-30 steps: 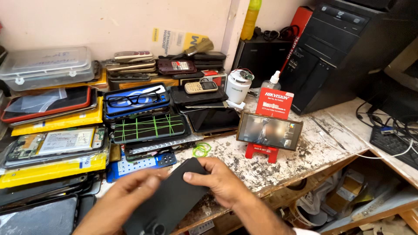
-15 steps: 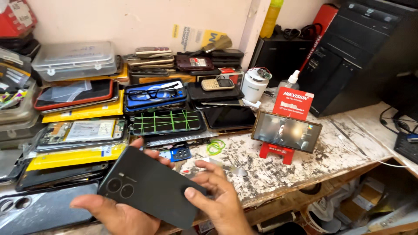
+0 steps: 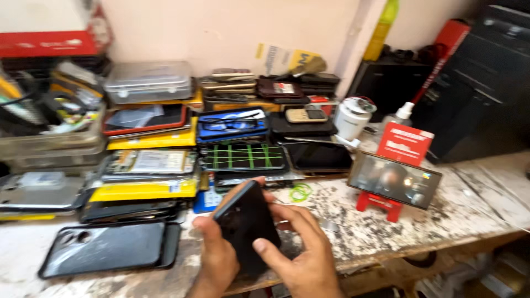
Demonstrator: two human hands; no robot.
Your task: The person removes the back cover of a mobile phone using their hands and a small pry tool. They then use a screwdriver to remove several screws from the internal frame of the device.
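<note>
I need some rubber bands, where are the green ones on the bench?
In the head view, the green rubber bands lie mid-bench, just right of the black phone in both hands, below the dark tablet.

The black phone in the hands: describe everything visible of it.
The black smartphone is a slim, glossy dark slab with rounded corners, tilted upright with its top edge away from the person. The left hand cups its lower left side; the right hand grips its right edge, thumb across the face. It is held above the paint-spattered wooden bench.
</note>
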